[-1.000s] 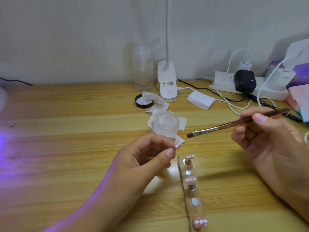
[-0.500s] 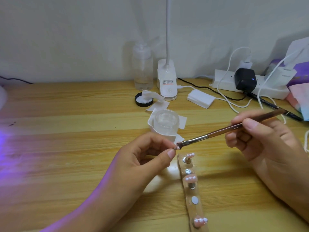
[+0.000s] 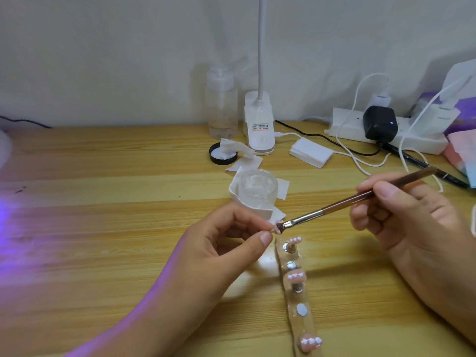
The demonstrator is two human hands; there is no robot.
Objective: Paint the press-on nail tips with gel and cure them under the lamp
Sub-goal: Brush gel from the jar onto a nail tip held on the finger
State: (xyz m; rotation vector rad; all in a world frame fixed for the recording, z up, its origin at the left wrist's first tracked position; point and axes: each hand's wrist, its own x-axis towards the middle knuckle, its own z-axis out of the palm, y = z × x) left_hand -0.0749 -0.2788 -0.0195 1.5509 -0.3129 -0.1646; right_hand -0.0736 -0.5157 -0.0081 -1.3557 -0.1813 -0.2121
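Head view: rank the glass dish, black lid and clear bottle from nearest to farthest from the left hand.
1. Glass dish, just beyond the left hand.
2. Black lid, farther back, slightly left.
3. Clear bottle, by the wall behind the lid.

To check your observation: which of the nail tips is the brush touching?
The nail tip pinched in the left hand; the brush meets it with its bristles. The other three sit on the holder strip.
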